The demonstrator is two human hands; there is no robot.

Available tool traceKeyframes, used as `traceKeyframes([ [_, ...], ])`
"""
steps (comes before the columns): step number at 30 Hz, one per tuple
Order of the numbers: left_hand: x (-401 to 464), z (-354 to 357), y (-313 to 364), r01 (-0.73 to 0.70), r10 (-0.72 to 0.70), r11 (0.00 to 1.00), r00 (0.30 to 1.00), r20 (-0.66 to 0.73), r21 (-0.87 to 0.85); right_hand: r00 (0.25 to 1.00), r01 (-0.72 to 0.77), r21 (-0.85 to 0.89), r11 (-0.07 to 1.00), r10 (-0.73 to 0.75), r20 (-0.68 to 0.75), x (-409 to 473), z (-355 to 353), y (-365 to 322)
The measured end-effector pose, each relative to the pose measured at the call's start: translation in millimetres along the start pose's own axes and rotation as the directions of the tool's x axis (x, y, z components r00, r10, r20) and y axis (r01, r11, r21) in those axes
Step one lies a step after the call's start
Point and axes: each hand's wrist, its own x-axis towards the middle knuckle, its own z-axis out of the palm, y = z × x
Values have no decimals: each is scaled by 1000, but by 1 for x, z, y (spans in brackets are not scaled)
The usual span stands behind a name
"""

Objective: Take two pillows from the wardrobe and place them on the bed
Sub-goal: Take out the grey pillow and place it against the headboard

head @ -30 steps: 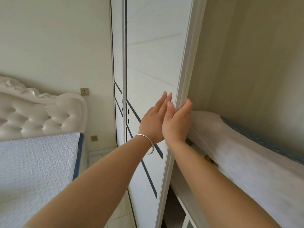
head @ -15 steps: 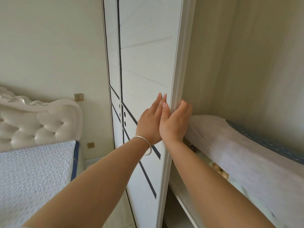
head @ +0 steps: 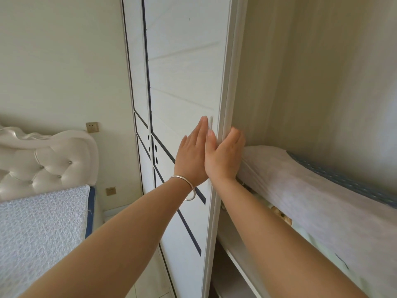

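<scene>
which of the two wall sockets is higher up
The socket above the headboard corner; the other socket sits low beside the mattress.

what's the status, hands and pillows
Both hands open: left hand flat on the sliding door, right hand hooked on its edge. Pillow on the wardrobe shelf, untouched. Door partly open, nothing blocking.

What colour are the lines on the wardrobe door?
Dark navy lines on a white door, seen in the head view.

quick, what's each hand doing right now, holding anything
Left hand: open, flat against the wardrobe door, holding nothing.
Right hand: open, fingers on the door's edge, holding nothing.
</scene>
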Motion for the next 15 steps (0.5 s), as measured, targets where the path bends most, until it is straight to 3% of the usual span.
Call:
traceKeyframes([
  [3, -5, -2, 15, -39, 42, 999, 983, -178, 19, 1000, 24, 16, 1000, -24, 17, 2, -14, 2],
  [8, -4, 3, 59, -280, 253, 960, 894, -371, -19, 993, 110, 126, 986, -104, -55, 8, -60, 14],
  [12, 2, 34, 109, -350, 279, 922, 898, -341, -167, 985, 124, 12, 992, -121, -122, 20, -110, 43],
  [15, 3, 68, 155, -254, 221, 930, 964, -148, -268, 995, 44, -299, 953, -70, -78, 36, -158, 77],
])
